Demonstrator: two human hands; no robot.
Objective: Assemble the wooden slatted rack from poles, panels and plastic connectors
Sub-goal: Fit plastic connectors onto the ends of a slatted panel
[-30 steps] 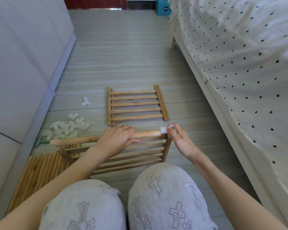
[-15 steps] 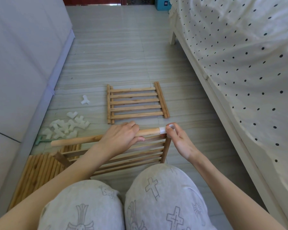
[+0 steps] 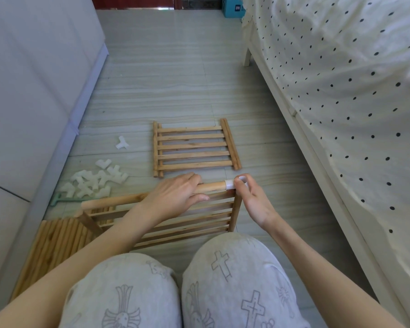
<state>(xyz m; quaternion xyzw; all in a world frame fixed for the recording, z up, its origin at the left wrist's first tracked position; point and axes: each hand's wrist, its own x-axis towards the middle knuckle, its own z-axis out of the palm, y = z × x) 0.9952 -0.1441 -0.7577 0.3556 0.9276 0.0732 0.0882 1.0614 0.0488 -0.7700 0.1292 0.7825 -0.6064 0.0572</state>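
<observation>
A: Your right hand (image 3: 252,200) has its grip pinching the white plastic connector (image 3: 233,184) at the end of the round wooden pole (image 3: 133,197).

B: And your left hand (image 3: 175,195)?

A: Its grip wraps over that pole near the middle, fingers curled round it. The pole lies across the top of the tilted wooden slatted panel (image 3: 175,221), just in front of your knees (image 3: 175,292).

B: What lies beyond on the floor (image 3: 175,79)?

A: A second flat slatted panel (image 3: 194,147), a heap of loose white connectors (image 3: 92,183) toward the grey cabinet (image 3: 33,91), and a bundle of wooden poles (image 3: 55,242) by your left arm. The dotted bed (image 3: 353,102) runs along your right.
</observation>
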